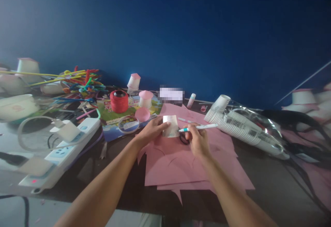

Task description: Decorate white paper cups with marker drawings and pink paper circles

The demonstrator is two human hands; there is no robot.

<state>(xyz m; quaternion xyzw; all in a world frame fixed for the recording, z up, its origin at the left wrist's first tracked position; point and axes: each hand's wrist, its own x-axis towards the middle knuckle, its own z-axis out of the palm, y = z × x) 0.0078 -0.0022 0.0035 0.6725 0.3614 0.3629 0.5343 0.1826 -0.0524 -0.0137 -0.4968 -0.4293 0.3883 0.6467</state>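
Observation:
My left hand (155,130) grips a white paper cup (170,127) from its left side, thumb across the front. The cup stands rim down over pink paper sheets (165,168). In my right hand (198,139) is a white marker pen (207,126) with a teal end pointing left, its tip close to the cup's right side; whether it touches I cannot tell. A black looped handle (184,139), perhaps of scissors, shows partly beneath my right hand. Behind it a slim white and pink pen (184,120) lies on the paper.
A bagged stack of paper cups (240,127) lies right. At the back are a glue stick (191,100), cups with pink paper tops (145,99) and a red yarn spool (119,102). Pipe cleaners (85,80), a tape roll (128,124) and a power strip (62,153) occupy the left.

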